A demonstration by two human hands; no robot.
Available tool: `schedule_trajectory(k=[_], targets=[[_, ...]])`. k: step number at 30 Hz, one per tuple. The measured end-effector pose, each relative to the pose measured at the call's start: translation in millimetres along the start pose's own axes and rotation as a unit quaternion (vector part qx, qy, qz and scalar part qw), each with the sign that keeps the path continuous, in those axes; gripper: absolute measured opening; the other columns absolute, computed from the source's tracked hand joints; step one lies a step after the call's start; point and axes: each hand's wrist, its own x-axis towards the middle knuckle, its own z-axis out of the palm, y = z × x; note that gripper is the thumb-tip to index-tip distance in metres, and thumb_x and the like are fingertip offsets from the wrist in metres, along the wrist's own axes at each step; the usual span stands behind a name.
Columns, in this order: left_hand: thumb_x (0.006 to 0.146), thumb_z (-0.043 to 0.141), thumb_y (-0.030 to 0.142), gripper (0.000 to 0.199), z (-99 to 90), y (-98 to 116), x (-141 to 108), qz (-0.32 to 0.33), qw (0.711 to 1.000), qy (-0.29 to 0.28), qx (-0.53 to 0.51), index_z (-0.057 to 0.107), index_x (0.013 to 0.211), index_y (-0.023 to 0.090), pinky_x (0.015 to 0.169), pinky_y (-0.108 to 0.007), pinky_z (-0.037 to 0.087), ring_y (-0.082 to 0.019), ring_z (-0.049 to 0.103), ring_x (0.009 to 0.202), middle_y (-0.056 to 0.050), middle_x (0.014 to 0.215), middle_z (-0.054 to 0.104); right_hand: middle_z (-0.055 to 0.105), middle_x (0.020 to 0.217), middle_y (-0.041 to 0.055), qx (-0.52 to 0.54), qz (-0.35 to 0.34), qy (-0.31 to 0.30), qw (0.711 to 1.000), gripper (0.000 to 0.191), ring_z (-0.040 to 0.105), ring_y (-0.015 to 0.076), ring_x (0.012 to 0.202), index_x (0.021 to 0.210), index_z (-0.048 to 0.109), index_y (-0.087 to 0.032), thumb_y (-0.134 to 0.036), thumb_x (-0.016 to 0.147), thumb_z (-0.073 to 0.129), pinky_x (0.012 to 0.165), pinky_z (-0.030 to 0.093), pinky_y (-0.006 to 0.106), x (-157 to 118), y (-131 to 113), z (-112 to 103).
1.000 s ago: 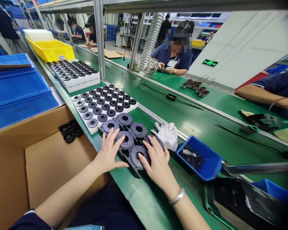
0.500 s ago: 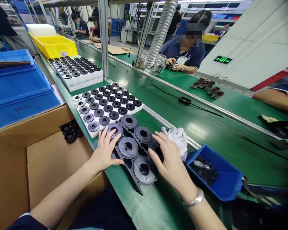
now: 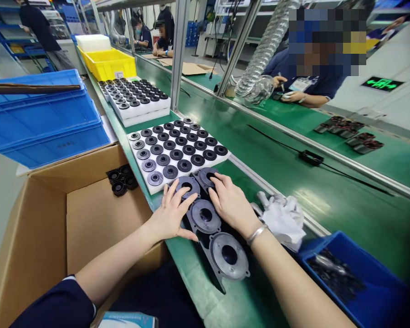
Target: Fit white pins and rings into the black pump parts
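Fingers (image 3: 170, 195) loosely spread, left hand (image 3: 167, 219) and right hand (image 3: 235, 202) touch two of four visible housings (image 3: 238, 265).

Matt white foam tray (image 3: 146, 176), glossy green tabletop (image 3: 191, 262), brown cardboard

My left hand (image 3: 172, 214) spreads over the black housings (image 3: 229, 255), and my right hand (image 3: 234, 202) reaches the one at their far right. Just beyond lies a white tray (image 3: 149, 186) of black discs; right of my wrist, white gloves (image 3: 283, 221) sit beside a blue bin (image 3: 379, 284).
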Motion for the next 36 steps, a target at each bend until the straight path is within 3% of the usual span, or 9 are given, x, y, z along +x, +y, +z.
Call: schedule_trajectory(k=[7,15,19,23,30,33,36], targets=[[0.060,0.066,0.080,0.111,-0.6,0,-1,0.007,1.000,0.021,-0.017,0.035,0.150,0.022,0.112,-0.071,-0.007,-0.048,0.006,0.147,-0.020,0.142,0.041,0.042,0.139,0.0275,0.000,0.016,0.008,1.000,0.035,0.038,0.0347,0.136,0.113,0.056,-0.007,-0.034,0.101,0.036,0.103,0.045,0.049,5,5,13],[0.062,0.063,0.082,0.107,-1.3,-4,-2,0.023,0.999,0.028,0.031,0.042,0.147,0.021,0.115,-0.068,-0.004,-0.046,0.014,0.146,-0.019,0.134,0.045,0.051,0.130,0.0241,0.077,0.049,0.004,0.996,0.035,0.041,0.0327,0.135,0.102,0.056,-0.013,-0.044,0.100,0.039,0.107,0.041,0.050,16,8,16],[0.063,0.060,0.083,0.112,1.4,-5,-3,0.037,0.997,0.039,0.060,0.033,0.150,0.017,0.115,-0.066,-0.007,-0.045,0.014,0.147,-0.021,0.140,0.042,0.053,0.130,0.0220,0.168,0.098,0.020,0.981,0.040,0.046,0.0292,0.131,0.119,0.050,-0.012,-0.044,0.100,0.035,0.108,0.041,0.045,12,21,1],[0.064,0.058,0.084,0.114,3.7,-5,-5,0.053,0.995,0.038,0.076,0.031,0.150,0.013,0.116,-0.064,-0.008,-0.044,0.016,0.147,-0.024,0.143,0.039,0.053,0.132,0.0209,0.098,0.142,0.018,0.985,0.045,0.052,0.0331,0.124,0.132,0.046,-0.012,-0.041,0.100,0.033,0.105,0.043,0.052,-10,22,-7],[0.067,0.060,0.080,0.107,4.1,-2,-4,0.037,0.998,0.026,0.054,0.036,0.148,0.015,0.116,-0.062,-0.009,-0.042,0.016,0.148,-0.024,0.146,0.039,0.058,0.124,0.0231,0.023,0.111,0.008,0.993,0.045,0.058,0.0362,0.113,0.128,0.051,-0.004,-0.033,0.101,0.029,0.096,0.049,0.052,-20,7,5],[0.066,0.063,0.079,0.105,0.8,-3,-10,0.064,0.995,0.070,0.020,0.035,0.147,0.018,0.117,-0.060,-0.007,-0.043,0.021,0.146,-0.021,0.145,0.040,0.052,0.130,0.0275,0.006,0.090,0.066,0.994,0.047,0.052,0.0384,0.122,0.129,0.051,-0.001,-0.036,0.101,0.034,0.101,0.046,0.054,-23,-7,-13],[0.068,0.058,0.082,0.098,-12.4,-21,-26,0.077,0.968,0.241,0.008,0.034,0.144,0.025,0.119,-0.058,0.008,-0.041,0.027,0.143,-0.016,0.141,0.040,0.047,0.140,0.0221,0.040,0.017,0.152,0.987,0.046,0.043,0.0351,0.133,0.139,0.045,-0.008,-0.033,0.100,0.044,0.110,0.038,0.055,-50,-43,-41]])
